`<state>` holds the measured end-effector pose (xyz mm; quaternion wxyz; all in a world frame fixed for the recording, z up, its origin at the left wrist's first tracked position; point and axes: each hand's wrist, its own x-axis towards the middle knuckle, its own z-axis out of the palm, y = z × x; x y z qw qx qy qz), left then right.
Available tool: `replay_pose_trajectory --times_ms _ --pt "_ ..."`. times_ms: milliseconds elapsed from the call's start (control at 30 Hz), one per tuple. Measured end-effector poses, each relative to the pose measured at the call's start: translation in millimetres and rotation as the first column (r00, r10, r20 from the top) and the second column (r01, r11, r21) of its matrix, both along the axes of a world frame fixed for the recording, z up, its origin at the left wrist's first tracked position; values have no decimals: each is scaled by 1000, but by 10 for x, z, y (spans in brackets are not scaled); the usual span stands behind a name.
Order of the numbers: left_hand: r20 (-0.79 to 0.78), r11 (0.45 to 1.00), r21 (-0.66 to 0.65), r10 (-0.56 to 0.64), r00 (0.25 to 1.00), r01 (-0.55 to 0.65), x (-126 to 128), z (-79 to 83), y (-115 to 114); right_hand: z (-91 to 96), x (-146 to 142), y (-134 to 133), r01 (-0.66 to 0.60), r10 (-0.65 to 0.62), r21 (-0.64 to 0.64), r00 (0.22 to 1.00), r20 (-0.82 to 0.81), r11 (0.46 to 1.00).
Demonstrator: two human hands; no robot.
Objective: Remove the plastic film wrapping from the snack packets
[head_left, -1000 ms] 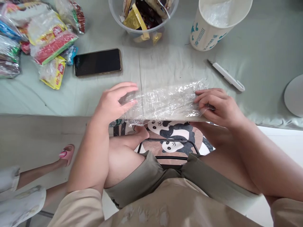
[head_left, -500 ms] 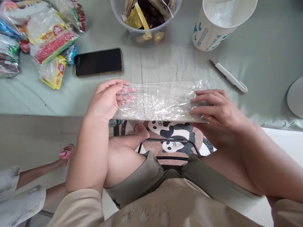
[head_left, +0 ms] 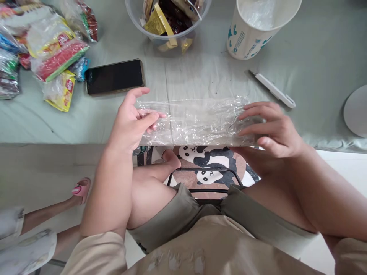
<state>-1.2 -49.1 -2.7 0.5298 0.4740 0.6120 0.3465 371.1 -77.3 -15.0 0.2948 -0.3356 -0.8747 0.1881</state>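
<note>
A crinkled sheet or bag of clear plastic (head_left: 197, 120) lies flat along the table's front edge. At its left end is my left hand (head_left: 132, 120), index finger raised and apart from the thumb, which reaches over the film. Some of that hand's other fingers show partly through or behind the plastic. My right hand (head_left: 272, 126) is open over the right end, its fingers spread on or just above the film and its thumb held away. Whether those fingertips touch the plastic is hard to tell.
Behind the plastic lie a black phone (head_left: 114, 77) and a white box cutter (head_left: 273, 89). A tub of wrapped snacks (head_left: 169, 38) and a paper cup (head_left: 249, 40) stand farther back. Packaged snacks (head_left: 54, 57) pile up at left; a white round object (head_left: 357, 110) is at right. Another person's legs (head_left: 51, 217) show lower left.
My left index finger has lifted away from the film and the thumb has come across it. My right hand has shifted right, with its thumb now spread out. The view has shifted slightly.
</note>
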Motion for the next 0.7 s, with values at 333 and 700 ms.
replay_pose_trajectory --times_ms 333,700 --pt "98 971 35 -240 966 237 -81 113 -69 287 -682 379 56 -17 -267 989 145 962" --pt "234 981 188 6 972 -51 -95 -100 97 186 -740 253 338 -443 -536 893 -76 774"
